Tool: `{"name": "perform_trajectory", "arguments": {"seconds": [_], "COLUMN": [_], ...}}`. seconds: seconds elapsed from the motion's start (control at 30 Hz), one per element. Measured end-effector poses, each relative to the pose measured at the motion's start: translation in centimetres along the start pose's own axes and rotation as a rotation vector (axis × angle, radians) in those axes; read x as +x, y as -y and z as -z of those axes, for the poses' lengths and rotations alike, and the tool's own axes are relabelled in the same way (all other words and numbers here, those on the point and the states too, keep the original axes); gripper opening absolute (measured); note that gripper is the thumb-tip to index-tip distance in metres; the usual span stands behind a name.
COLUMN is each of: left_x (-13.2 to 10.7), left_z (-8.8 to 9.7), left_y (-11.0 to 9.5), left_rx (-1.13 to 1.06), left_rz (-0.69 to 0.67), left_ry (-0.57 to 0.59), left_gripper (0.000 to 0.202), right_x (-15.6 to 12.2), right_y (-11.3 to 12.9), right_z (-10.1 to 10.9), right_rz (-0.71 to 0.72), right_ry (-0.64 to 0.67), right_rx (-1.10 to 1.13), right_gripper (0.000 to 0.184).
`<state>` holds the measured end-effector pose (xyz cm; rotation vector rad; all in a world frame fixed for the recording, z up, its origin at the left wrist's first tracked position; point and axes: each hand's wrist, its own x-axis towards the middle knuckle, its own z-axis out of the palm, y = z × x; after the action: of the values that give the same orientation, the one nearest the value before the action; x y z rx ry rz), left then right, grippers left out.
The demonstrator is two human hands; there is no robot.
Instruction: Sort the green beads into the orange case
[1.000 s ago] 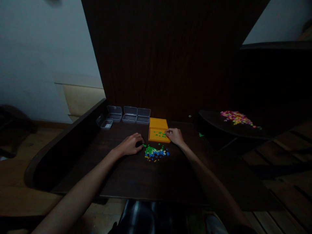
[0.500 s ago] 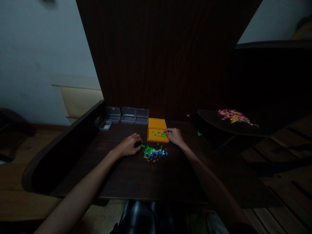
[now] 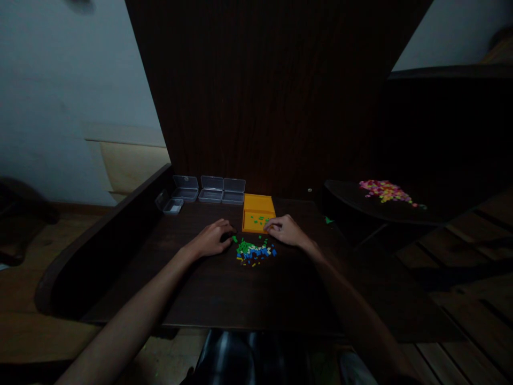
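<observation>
My left hand rests on the dark table, left of a loose pile of small green, white, blue and yellow plastic pieces. Its fingers are bent, with the thumb apart from them; the tips are beside a stray green piece. Over the front right corner of an open yellow box is my right hand. Its fingers are loosely curled and slightly apart, and no piece shows in them. Several green pieces lie inside the box, some of them covered by the hand.
Clear plastic boxes with raised lids line the back left, and a smaller one holds something white. Pink and yellow bits are heaped on a raised shelf at right. A green scrap lies below the shelf's edge.
My right hand has come from the right side of the yellow box toward me, down to its front corner. My left hand has hardly moved.
</observation>
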<state>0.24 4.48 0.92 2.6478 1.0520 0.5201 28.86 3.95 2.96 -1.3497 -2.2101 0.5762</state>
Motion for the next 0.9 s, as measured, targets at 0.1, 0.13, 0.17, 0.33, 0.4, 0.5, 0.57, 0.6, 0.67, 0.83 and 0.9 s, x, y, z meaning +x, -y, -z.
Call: {"name": "perform_trajectory", "arguments": {"seconds": [0.1, 0.13, 0.17, 0.33, 0.4, 0.5, 0.57, 0.6, 0.67, 0.83, 0.9], "left_x": [0.0, 0.0, 0.0, 0.1, 0.1, 0.1, 0.1, 0.1, 0.1, 0.1, 0.1], "left_z": [0.0, 0.1, 0.1, -0.1, -0.3, -0.4, -0.4, -0.3, -0.2, 0.2, 0.3], "left_y": [-0.2, -0.2, -0.2, 0.1, 0.3, 0.4, 0.4, 0.3, 0.1, -0.4, -0.6], "left_rx": [-0.02, -0.022, -0.023, -0.041, -0.046, -0.042, -0.041, -0.042, -0.047, -0.035, -0.018], "left_rz": [-0.011, -0.015, -0.017, -0.019, -0.02, -0.024, -0.025, -0.025, -0.023, -0.025, -0.022], "left_ry": [0.013, 0.017, 0.02, 0.028, 0.034, 0.04, 0.04, 0.04, 0.046, 0.067, 0.072], "left_gripper": [0.025, 0.023, 0.022, 0.019, 0.018, 0.016, 0.015, 0.014, 0.013, 0.012, 0.013], "right_x": [-0.3, -0.4, -0.4, -0.5, -0.5, -0.5, -0.4, -0.4, -0.4, -0.4, -0.4], "right_y": [0.3, 0.3, 0.3, 0.3, 0.2, 0.0, -0.1, -0.1, 0.0, 0.0, -0.2], "right_z": [0.5, 0.6, 0.7, 1.0, 0.9, 0.7, 0.6, 0.5, 0.4, 0.9, 1.4], "right_rz": [0.025, 0.025, 0.02, -0.004, 0.009, 0.033, 0.039, 0.04, 0.039, 0.01, -0.025], "right_ry": [0.154, 0.191, 0.219, 0.285, 0.295, 0.288, 0.287, 0.286, 0.291, 0.222, 0.112], "right_rx": [-0.009, -0.02, -0.036, -0.145, -0.168, -0.182, -0.178, -0.175, -0.168, -0.059, -0.012], "right_gripper": [0.023, 0.023, 0.023, 0.023, 0.022, 0.02, 0.019, 0.019, 0.018, 0.021, 0.026]}}
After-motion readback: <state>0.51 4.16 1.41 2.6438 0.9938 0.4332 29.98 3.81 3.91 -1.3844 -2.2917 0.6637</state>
